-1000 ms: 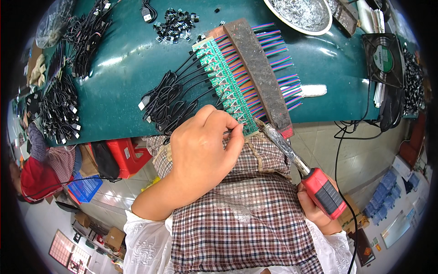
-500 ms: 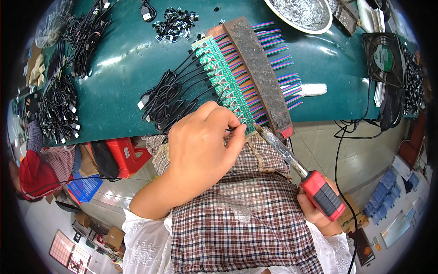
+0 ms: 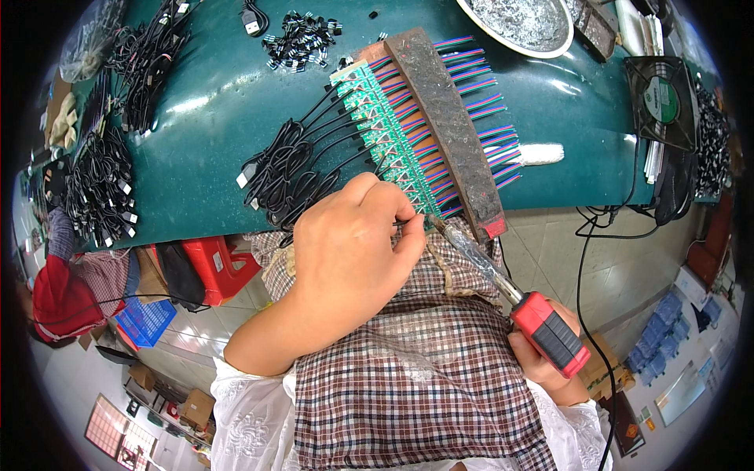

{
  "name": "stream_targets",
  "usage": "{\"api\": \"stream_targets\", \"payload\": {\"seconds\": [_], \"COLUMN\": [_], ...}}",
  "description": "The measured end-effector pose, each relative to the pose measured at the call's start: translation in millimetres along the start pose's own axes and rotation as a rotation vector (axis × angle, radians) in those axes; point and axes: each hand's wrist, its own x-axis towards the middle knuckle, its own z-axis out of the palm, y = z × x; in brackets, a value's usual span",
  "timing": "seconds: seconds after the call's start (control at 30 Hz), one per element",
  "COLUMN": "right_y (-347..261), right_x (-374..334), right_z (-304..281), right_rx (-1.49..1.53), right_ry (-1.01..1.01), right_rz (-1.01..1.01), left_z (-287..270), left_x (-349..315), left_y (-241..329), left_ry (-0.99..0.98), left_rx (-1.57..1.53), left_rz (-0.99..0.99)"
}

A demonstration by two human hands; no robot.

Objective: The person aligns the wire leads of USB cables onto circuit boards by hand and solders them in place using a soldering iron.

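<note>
My left hand [image 3: 349, 243] is closed in a pinch on a thin black cable at the near end of a green circuit board strip [image 3: 378, 133]. My right hand [image 3: 538, 357] grips a red and black soldering iron [image 3: 550, 334], its tip touching or very near the board by my left fingertips. Black cables [image 3: 287, 169] with USB plugs run to the board's left edge. Coloured ribbon wires [image 3: 485, 102] come out on its right, passing under a long dark bar [image 3: 448, 129] that lies across them. My left fingers hide the cable end.
Black cable bundles [image 3: 102, 180] lie on the left of the green table [image 3: 204, 157]. Small black parts [image 3: 302, 39] are heaped at the back. A white bowl [image 3: 518, 27] stands back right, a fan [image 3: 660, 102] farther right. At left, another person's red sleeve [image 3: 63, 298] shows.
The soldering iron's tip has shifted slightly left, closer to my left fingertips, and its handle has moved a little with it. My left hand has edged slightly right, still pinching the cable.
</note>
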Motion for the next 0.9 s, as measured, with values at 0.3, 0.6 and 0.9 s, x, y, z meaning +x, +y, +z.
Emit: {"api": "stream_targets", "payload": {"seconds": [0.3,0.6,0.9], "right_y": [0,17,12], "right_x": [-7,-32,-22], "right_z": [-3,0,0], "right_rx": [0.005,0.042,0.011], "right_ry": [0.051,0.125,0.155], "right_rz": [0.038,0.268,0.27], "left_z": [1,-13,-95], "left_x": [0,2,73], "left_y": [-1,-2,-91], "left_ry": [0.005,-0.024,0.546], "left_rx": [-0.009,0.058,0.428], "left_rz": [-0.002,0.106,-0.163]}}
